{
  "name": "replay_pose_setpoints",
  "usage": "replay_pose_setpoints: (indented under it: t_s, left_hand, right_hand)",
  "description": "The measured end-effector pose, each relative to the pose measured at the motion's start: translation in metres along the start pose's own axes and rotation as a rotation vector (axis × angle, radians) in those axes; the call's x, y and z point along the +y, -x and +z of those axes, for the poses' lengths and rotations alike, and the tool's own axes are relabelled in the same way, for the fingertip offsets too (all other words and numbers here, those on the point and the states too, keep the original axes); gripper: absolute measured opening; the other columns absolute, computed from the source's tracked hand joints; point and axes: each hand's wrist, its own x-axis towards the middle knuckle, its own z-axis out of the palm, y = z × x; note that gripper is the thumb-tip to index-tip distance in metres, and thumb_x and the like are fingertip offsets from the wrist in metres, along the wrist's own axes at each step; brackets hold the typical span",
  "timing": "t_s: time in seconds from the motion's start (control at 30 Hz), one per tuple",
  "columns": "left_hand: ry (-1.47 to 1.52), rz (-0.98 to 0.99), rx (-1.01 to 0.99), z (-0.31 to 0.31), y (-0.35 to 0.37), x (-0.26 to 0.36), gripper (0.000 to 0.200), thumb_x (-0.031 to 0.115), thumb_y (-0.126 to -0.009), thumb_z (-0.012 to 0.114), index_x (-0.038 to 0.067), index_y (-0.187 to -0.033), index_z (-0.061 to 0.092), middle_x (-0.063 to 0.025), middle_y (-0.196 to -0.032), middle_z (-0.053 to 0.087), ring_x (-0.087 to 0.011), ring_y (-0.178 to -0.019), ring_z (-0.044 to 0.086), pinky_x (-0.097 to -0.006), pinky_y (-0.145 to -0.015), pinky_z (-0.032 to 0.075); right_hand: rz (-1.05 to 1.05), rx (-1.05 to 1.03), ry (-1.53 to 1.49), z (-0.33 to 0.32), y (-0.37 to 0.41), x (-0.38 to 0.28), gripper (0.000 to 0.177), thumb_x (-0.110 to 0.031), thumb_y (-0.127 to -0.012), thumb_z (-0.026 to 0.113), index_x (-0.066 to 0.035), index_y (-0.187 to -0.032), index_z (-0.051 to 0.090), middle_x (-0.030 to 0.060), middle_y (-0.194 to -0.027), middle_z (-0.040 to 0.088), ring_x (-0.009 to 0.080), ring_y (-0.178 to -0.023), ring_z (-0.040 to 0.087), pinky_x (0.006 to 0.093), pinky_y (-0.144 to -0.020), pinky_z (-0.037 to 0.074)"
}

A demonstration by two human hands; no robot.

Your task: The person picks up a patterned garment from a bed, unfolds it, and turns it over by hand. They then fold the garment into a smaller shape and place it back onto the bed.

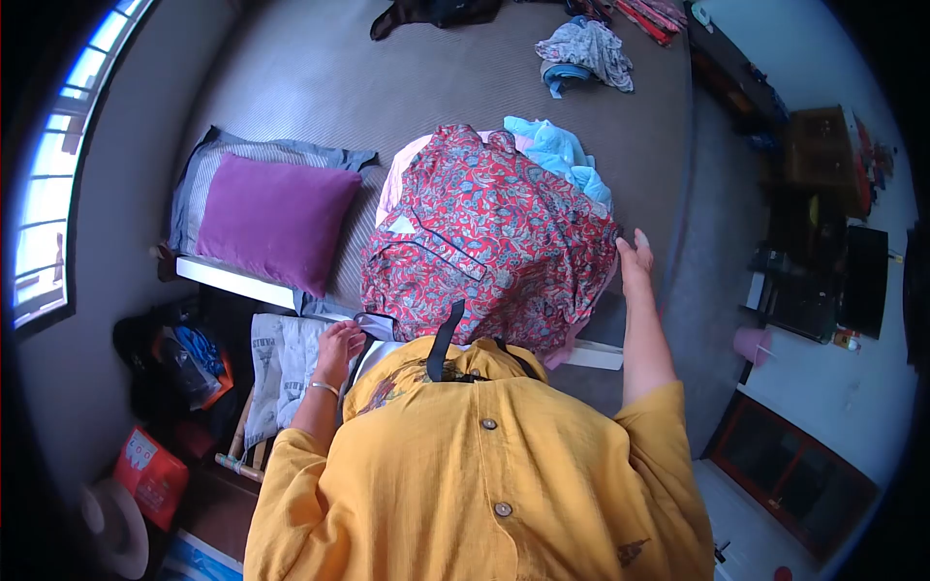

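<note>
A red shirt [513, 213] with a blue and grey paisley pattern lies spread in front of me, its dark-trimmed opening [450, 254] showing. By its lower left, my left hand [339, 347] has its fingers curled in, close to a dark-edged fold of cloth [378, 324]. What is in those fingers, if anything, is hidden. My right hand [635, 259] is at the shirt's right edge with fingers stretched and apart; the thumb side is close to the cloth. Light blue cloth [552, 150] and pale pink cloth [395, 179] stick out from under the shirt.
Left of the shirt, a purple cushion [276, 218] rests on a striped pillow [201, 184]. A crumpled grey cloth pile [586, 53] lies farther back on the bed [329, 73]. A chair with a pale printed cushion [281, 373] stands at the lower left.
</note>
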Motion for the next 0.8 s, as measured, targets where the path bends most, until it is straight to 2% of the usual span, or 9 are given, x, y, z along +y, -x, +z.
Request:
replay_pose_setpoints:
  t_s: [0.03, 0.13, 0.23, 0.33, 0.47, 0.53, 0.6, 0.67, 0.8]
  left_hand:
    - [-0.008, -0.001, 0.006, 0.002, 0.003, 0.002, 0.017, 0.012, -0.086, 0.053, 0.006, -0.101, 0.055, -0.0032, -0.089, 0.062, -0.0133, -0.079, 0.061, -0.0265, -0.067, 0.049]
    - [-0.024, 0.003, 0.0, 0.007, 0.007, 0.003, 0.019, 0.013, -0.085, 0.055, 0.006, -0.103, 0.055, -0.0046, -0.091, 0.063, -0.0147, -0.079, 0.063, -0.028, -0.069, 0.052]
    - [-0.082, -0.003, -0.013, 0.02, 0.011, 0.01, 0.017, 0.012, -0.087, 0.05, 0.006, -0.103, 0.054, -0.0053, -0.093, 0.061, -0.0171, -0.083, 0.062, -0.0309, -0.072, 0.05]
    - [-0.117, 0.023, -0.045, 0.039, 0.01, 0.021, 0.017, 0.013, -0.086, 0.053, 0.005, -0.101, 0.056, -0.0038, -0.089, 0.062, -0.0152, -0.08, 0.062, -0.0286, -0.07, 0.049]
    - [-0.187, 0.094, -0.083, 0.067, 0.005, 0.041, 0.017, 0.014, -0.086, 0.054, 0.004, -0.099, 0.057, -0.0034, -0.084, 0.061, -0.0141, -0.077, 0.061, -0.0275, -0.068, 0.049]
    - [-0.25, 0.149, -0.102, 0.083, -0.002, 0.053, 0.019, 0.013, -0.085, 0.054, 0.001, -0.1, 0.059, -0.0052, -0.085, 0.062, -0.0143, -0.076, 0.062, -0.0264, -0.067, 0.049]
    - [-0.426, 0.286, -0.132, 0.102, -0.014, 0.065, 0.023, 0.013, -0.085, 0.054, -0.002, -0.102, 0.059, -0.0078, -0.086, 0.063, -0.0165, -0.076, 0.062, -0.0269, -0.066, 0.049]
    - [-0.621, 0.515, -0.147, 0.125, -0.033, 0.079, 0.026, 0.012, -0.085, 0.054, -0.004, -0.105, 0.058, -0.0119, -0.089, 0.064, -0.0198, -0.076, 0.063, -0.0289, -0.067, 0.049]
    - [-0.834, 0.884, -0.148, 0.208, -0.036, 0.115, 0.03, 0.004, -0.082, 0.052, -0.001, -0.111, 0.056, -0.0188, -0.1, 0.06, -0.0279, -0.084, 0.062, -0.036, -0.075, 0.05]
  right_hand:
    - [0.004, -0.02, 0.055, 0.003, -0.004, -0.016, 0.07, -0.023, -0.076, 0.07, -0.005, -0.136, 0.039, 0.019, -0.134, 0.045, 0.0309, -0.121, 0.045, 0.0361, -0.1, 0.036]
    - [-0.359, -0.094, 0.547, 0.011, -0.028, -0.028, 0.069, -0.019, -0.074, 0.07, -0.006, -0.135, 0.04, 0.0217, -0.127, 0.05, 0.0338, -0.117, 0.05, 0.0393, -0.098, 0.039]
    - [-0.474, -0.119, 0.7, 0.028, -0.036, -0.034, 0.071, -0.02, -0.074, 0.071, -0.011, -0.136, 0.039, 0.0222, -0.121, 0.054, 0.0361, -0.112, 0.053, 0.0396, -0.096, 0.042]
    - [-0.148, -0.378, 0.709, 0.032, -0.028, -0.058, 0.057, -0.022, -0.075, 0.069, -0.011, -0.128, 0.05, 0.0222, -0.114, 0.059, 0.037, -0.109, 0.055, 0.041, -0.093, 0.043]
    - [-0.244, -0.306, 0.815, 0.028, -0.04, -0.033, 0.033, -0.024, -0.078, 0.065, -0.01, -0.107, 0.063, 0.0235, -0.097, 0.063, 0.037, -0.094, 0.061, 0.0433, -0.083, 0.048]
    - [-0.319, -0.283, 0.785, 0.012, -0.013, -0.064, 0.024, -0.025, -0.08, 0.062, -0.009, -0.098, 0.066, 0.0231, -0.093, 0.064, 0.0379, -0.09, 0.062, 0.0451, -0.08, 0.048]
    - [-0.429, -0.172, 0.685, 0.0, 0.025, -0.083, 0.019, -0.022, -0.081, 0.058, -0.009, -0.093, 0.065, 0.0198, -0.088, 0.065, 0.0386, -0.083, 0.062, 0.0473, -0.077, 0.047]
    - [-1.013, -0.028, 0.772, -0.004, 0.065, -0.071, 0.013, -0.015, -0.081, 0.055, -0.007, -0.085, 0.064, 0.0168, -0.073, 0.062, 0.0356, -0.071, 0.061, 0.0468, -0.07, 0.045]
    - [-0.949, -0.286, 0.625, 0.014, 0.143, -0.042, 0.008, -0.012, -0.075, 0.059, -0.007, -0.081, 0.06, 0.0131, -0.073, 0.06, 0.0311, -0.067, 0.06, 0.041, -0.07, 0.041]
